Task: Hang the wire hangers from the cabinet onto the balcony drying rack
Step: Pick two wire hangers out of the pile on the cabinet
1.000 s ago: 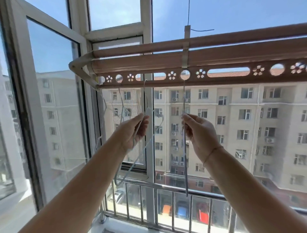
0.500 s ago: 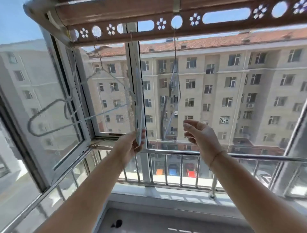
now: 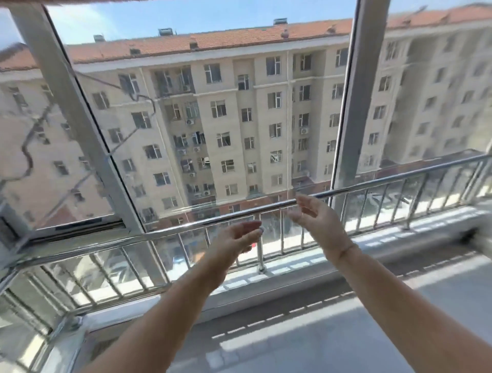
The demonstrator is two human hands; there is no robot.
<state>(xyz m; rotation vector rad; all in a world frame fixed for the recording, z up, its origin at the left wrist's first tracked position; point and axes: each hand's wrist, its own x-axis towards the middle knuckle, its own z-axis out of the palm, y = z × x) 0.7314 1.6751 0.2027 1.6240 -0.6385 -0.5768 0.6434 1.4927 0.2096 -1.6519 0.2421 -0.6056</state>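
My left hand is stretched out in front of the balcony railing with relaxed fingers and holds nothing. My right hand is beside it, a little higher, fingers loosely spread and empty. A thin wire hanger shows faintly at the upper left, in front of the window glass, blurred by motion. Only a sliver of the drying rack is visible at the very top edge; where the hanger hooks onto it is out of view.
A steel railing runs across in front of the window. White window posts stand left and right. The grey sill and balcony floor lie below. An apartment block fills the view outside.
My left hand has let go of the hanger it held. Both hands have dropped to railing height, empty. The view has tilted down, so the drying rack has slid out at the top.
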